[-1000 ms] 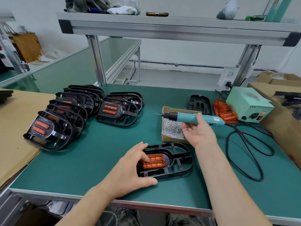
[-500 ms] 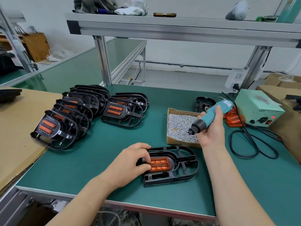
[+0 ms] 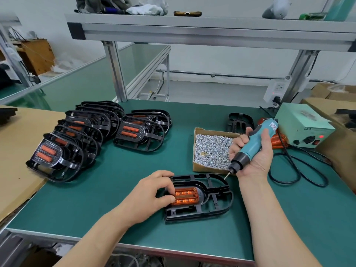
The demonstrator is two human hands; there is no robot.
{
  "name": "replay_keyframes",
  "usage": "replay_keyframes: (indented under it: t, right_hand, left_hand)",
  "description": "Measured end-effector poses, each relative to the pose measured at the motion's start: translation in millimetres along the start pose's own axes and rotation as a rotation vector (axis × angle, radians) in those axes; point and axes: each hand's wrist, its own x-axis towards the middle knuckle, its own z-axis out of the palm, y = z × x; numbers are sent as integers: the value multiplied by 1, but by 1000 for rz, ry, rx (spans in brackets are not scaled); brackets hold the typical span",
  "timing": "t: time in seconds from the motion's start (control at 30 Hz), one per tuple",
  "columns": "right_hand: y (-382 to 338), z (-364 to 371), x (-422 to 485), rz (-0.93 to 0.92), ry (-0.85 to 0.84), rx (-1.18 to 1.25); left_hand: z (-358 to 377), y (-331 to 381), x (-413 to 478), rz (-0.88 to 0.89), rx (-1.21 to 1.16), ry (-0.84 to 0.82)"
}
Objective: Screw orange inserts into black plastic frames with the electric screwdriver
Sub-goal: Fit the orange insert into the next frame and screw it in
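**Fig. 1. Seating an insert before driving a screw: hand positions at the work surface**

Directions are read as a clock face centred on the black frame (image 3: 215,201), with twelve o'clock pointing away from the person.

The frame lies flat on the green surface (image 3: 115,199), near its front edge. An orange insert (image 3: 185,196) sits in the pocket at the frame's nine o'clock end. The left hand (image 3: 152,197) reaches in from seven o'clock with its fingers curled, and pinches that end of the insert between thumb and fingertips.

The right hand (image 3: 254,157), at one o'clock, is closed around the barrel of a teal screwdriver (image 3: 254,143). The tool is tilted, with its bit pointing down toward seven o'clock. The tip is just beside the frame's far rim; whether the two touch cannot be told.

A cardboard box of screws (image 3: 212,149) stands at twelve o'clock, just beyond the frame. At ten o'clock, a row of overlapping frames (image 3: 77,139) with inserts fitted leans partly onto a cardboard sheet (image 3: 17,151). A shorter pile (image 3: 142,132) stands at eleven o'clock.

At two o'clock a pale green power unit (image 3: 302,126) shows a red light, and a black cable (image 3: 294,170) loops across the surface in front of it. Loose orange parts (image 3: 279,140) lie beside the unit.
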Motion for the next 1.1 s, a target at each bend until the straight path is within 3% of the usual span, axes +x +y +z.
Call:
replay_keyframes:
  t: [0.3, 0.5, 0.87, 1.1]
  right_hand:
    - [-4, 2, 0, -84, 90, -136]
    - [-4, 5, 5, -122, 139, -120]
    - [-3, 1, 5, -66, 123, -107]
    - [-2, 1, 5, -30, 120, -66]
  left_hand:
    - [-12, 16, 29, 52, 18, -85]
    - [-21, 47, 87, 171, 289, 67]
    - [9, 77, 161, 172, 592, -313]
    - [17, 80, 157, 217, 654, -261]
